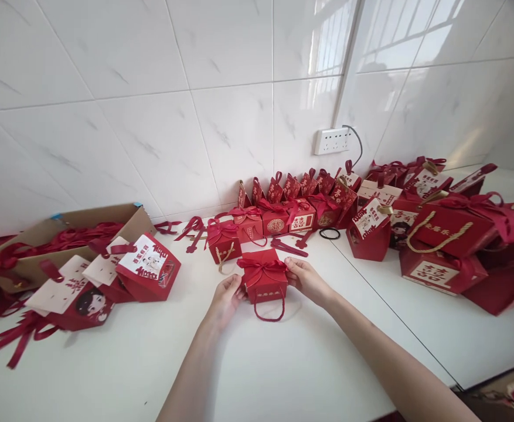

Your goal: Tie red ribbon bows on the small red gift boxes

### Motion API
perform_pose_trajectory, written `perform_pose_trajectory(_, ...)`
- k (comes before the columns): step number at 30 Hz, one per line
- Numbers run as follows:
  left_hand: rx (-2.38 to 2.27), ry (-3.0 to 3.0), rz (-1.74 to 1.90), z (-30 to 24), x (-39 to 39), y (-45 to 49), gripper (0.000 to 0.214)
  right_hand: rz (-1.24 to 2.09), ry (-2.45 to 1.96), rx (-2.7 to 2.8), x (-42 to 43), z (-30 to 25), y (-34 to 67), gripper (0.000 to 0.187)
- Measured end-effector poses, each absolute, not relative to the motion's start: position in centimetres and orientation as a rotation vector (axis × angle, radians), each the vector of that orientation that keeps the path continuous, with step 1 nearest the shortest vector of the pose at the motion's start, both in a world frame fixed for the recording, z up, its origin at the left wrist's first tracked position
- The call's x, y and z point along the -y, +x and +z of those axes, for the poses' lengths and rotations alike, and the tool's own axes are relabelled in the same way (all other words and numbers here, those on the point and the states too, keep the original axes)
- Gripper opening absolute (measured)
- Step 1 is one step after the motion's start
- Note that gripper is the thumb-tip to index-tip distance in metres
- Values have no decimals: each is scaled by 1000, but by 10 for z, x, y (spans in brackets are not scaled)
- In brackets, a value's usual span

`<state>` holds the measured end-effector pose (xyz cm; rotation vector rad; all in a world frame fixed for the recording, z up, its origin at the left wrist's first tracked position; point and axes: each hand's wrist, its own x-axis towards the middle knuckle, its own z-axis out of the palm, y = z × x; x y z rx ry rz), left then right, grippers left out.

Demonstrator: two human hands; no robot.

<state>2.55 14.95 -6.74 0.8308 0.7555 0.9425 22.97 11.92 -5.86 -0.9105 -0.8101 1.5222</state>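
Note:
A small red gift box stands upright on the white table in front of me. A red ribbon bow is tied across its top, and a red cord handle hangs at its front. My left hand is closed on the left side of the box, thumb and fingers at its edge. My right hand pinches at the upper right side, where the bow's end reaches. Whether the fingertips hold ribbon or only the box wall, I cannot tell. Just behind stands another red box with a gold cord handle.
At left are a cardboard carton of red ribbons and several red boxes with white flaps. Rows of red boxes line the tiled wall; more are stacked right. A black ring and loose ribbon strips lie behind. A power strip is on the wall.

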Motion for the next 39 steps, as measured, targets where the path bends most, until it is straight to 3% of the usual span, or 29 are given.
perform_pose_trajectory(6,-726,764,976,-63,-151,19,46,1464,-859,644,-126,-60,242,51)
perform_pose_trajectory(22,-498,420,1572,-49,-163,-27,37,1126,-667,343,-125,-44,307,49)
perform_pose_trajectory(30,-534,502,1606,-49,-161,-29,40,1075,-463,296,-114,-31,308,44)
perform_pose_trajectory(39,-506,407,1720,-56,-168,-41,29,974,-555,622,-95,-29,319,74)
